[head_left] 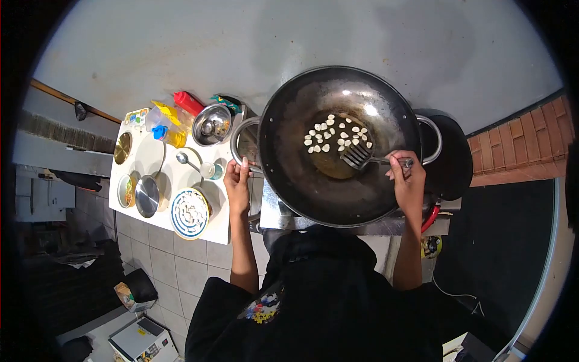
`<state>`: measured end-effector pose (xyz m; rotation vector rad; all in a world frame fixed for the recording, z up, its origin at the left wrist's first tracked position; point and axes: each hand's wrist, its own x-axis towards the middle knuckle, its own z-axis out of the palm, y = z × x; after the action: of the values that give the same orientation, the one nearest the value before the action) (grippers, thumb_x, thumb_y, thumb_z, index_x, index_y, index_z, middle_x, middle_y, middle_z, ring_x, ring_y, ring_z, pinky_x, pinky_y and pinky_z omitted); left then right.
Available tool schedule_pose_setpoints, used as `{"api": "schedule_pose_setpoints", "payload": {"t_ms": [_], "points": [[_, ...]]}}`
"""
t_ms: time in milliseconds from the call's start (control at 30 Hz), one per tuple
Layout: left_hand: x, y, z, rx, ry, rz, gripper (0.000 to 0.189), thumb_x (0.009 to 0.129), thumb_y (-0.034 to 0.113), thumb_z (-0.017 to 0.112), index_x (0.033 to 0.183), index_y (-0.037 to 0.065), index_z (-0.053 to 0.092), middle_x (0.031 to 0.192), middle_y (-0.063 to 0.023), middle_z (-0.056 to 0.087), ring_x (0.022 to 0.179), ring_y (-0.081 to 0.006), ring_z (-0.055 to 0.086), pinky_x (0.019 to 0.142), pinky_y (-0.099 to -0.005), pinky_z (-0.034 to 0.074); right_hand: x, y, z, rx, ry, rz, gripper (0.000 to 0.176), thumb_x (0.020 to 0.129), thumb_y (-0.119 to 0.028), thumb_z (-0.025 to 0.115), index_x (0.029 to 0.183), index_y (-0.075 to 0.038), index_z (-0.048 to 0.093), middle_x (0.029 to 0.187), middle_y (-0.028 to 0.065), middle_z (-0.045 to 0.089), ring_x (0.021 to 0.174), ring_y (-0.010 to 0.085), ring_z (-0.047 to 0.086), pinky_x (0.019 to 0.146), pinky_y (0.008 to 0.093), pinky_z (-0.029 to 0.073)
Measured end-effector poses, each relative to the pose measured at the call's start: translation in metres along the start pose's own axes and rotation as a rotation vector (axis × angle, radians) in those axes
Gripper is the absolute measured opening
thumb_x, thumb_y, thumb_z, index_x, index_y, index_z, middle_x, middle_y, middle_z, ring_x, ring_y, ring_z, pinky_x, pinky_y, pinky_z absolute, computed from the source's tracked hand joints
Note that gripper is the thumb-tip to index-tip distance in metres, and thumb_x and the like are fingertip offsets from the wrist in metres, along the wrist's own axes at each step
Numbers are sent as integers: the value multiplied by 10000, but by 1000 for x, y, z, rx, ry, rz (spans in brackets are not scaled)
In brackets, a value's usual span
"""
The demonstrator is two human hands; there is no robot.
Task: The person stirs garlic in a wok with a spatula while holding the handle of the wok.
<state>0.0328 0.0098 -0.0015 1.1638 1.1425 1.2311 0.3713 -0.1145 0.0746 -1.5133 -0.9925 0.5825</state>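
Observation:
A large dark wok point(301, 193) sits on the stove, with two metal loop handles. White slices point(325, 147), perhaps garlic, lie scattered in an oily patch at its bottom. My left hand point(237, 182) is closed on the lower part of the left wok handle point(236, 140). In my right hand point(408, 175), above the wok's right side, is the handle of a slotted spatula point(357, 156). The spatula's slotted head rests in the wok beside the slices, touching or close to some of them.
To the left, a white table point(137, 218) holds a patterned plate of pale pieces point(190, 213), a steel bowl point(211, 125), an oil bottle point(175, 136), a red bottle point(188, 103), a spoon point(183, 158) and a small jar point(210, 171). A dark round pan or lid point(453, 158) stands right of the wok.

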Motion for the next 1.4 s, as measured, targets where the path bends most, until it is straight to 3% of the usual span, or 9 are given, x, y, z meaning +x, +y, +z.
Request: {"api": "schedule_pose_setpoints", "payload": {"t_ms": [367, 467, 600, 667, 867, 1267, 1400], "points": [[-1, 1, 2, -11, 0, -8, 186, 963, 204, 567, 1053, 44, 537, 904, -35, 640, 851, -95, 586, 725, -236, 428, 12, -6, 17, 41, -94, -62, 39, 937, -27, 544, 968, -7, 556, 928, 60, 641, 728, 70, 565, 626, 226, 484], [0, 0, 1, -21, -14, -3, 163, 964, 187, 564, 1037, 45, 531, 906, -37, 639, 854, -94, 588, 723, -236, 428, 10, -10, 18, -58, -189, -176, 33, 938, -29, 541, 961, -7, 551, 920, 52, 636, 748, 70, 552, 651, 228, 477], [0, -1, 3, -19, 14, 8, 243, 953, 272, 584, 1041, 49, 544, 917, -50, 634, 837, -97, 568, 750, -254, 431, 9, -27, 5, 14, -86, -109, 34, 932, -28, 547, 956, -6, 555, 888, 47, 619, 747, 70, 539, 656, 228, 472], [1, -2, 3, -34, 17, 1, 139, 961, 169, 566, 1019, 51, 522, 908, -36, 639, 855, -89, 591, 714, -231, 428, 8, -30, -5, 20, -39, -88, 38, 928, -31, 555, 953, -4, 561, 870, 46, 613, 729, 70, 539, 643, 226, 472], [2, -6, 0, -53, -4, -8, 161, 959, 179, 570, 1041, 43, 543, 907, -32, 636, 844, -84, 585, 715, -222, 422, 2, -28, -21, -124, 18, -27, 90, 915, -66, 596, 920, 22, 578, 766, 48, 602, 597, 65, 544, 551, 227, 474], [0, -4, 3, -76, 20, -11, 163, 958, 185, 574, 1036, 44, 546, 918, -25, 633, 846, -83, 575, 724, -224, 421, 30, 15, 11, 77, 109, -48, 93, 932, -88, 581, 939, 1, 556, 802, 59, 622, 607, 77, 564, 582, 232, 492], [1, 0, 2, -75, 10, 6, 169, 957, 193, 576, 1034, 46, 545, 928, -27, 634, 858, -88, 577, 731, -228, 422, 29, 9, 25, 106, 9, -109, 58, 940, -70, 564, 954, -16, 549, 877, 57, 625, 652, 81, 569, 604, 217, 487]]}}
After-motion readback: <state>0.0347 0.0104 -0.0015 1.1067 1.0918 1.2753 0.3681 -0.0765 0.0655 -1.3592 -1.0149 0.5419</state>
